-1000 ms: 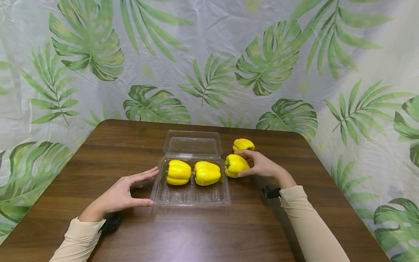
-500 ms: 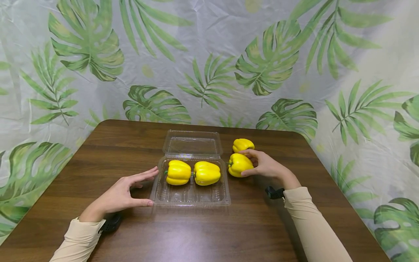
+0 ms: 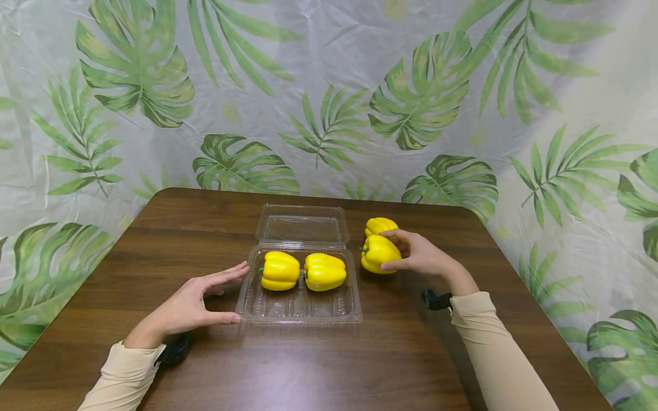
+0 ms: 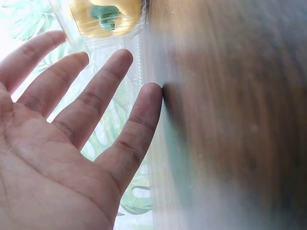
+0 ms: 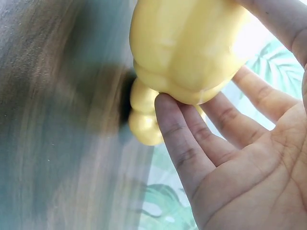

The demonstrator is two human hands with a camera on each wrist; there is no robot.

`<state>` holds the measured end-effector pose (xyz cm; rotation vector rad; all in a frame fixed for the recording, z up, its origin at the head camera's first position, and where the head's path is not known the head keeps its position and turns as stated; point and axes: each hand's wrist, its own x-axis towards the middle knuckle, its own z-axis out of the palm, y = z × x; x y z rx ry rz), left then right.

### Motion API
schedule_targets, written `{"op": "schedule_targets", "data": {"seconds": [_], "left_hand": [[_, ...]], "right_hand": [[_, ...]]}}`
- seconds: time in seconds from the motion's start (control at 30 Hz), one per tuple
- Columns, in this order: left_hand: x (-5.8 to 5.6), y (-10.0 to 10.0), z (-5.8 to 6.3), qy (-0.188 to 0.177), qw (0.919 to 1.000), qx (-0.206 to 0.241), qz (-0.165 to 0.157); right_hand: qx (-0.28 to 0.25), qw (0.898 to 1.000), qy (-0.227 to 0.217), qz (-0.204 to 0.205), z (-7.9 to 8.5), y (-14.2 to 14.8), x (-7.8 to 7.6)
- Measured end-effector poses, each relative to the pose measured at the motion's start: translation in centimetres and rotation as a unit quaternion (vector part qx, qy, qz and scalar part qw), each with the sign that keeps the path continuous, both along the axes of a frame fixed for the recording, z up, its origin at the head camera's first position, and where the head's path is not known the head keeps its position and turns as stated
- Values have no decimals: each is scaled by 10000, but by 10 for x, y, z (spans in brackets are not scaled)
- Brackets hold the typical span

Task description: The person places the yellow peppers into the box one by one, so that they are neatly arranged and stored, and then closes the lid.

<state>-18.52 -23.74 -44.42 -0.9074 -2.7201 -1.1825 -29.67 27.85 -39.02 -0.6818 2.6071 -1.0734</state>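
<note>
Because the right hand (image 3: 418,257) pinches the held pepper (image 3: 379,254) at its blunt end, with the stem end unsupported, slip looks like the main risk: smooth rounded skin. Second: clipping the rear pepper (image 3: 380,226) just behind it and rolling it; can't tell if they touch. Third: bumping the clear tray (image 3: 298,319), which looks light; a shove could roll the left inner pepper (image 3: 280,271) and right inner pepper (image 3: 325,272).

Right hand: fingers part-bent, thumb on the near side. Its pepper is right of the tray, outside it; can't tell if it clears the table (image 3: 308,365).

Left hand (image 3: 192,302): spread wide, fingers straight, holding nothing. Thumb tip at the tray's near-left corner, fingertips by the left rim; actual contact unclear.
</note>
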Motion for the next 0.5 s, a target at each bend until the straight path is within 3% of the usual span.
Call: {"op": "schedule_targets", "data": {"seconds": [0.5], "left_hand": [[0, 0, -1, -16, 10000, -11, 23]], "right_hand": [[-74, 9999, 15, 67, 15, -6, 3]]}}
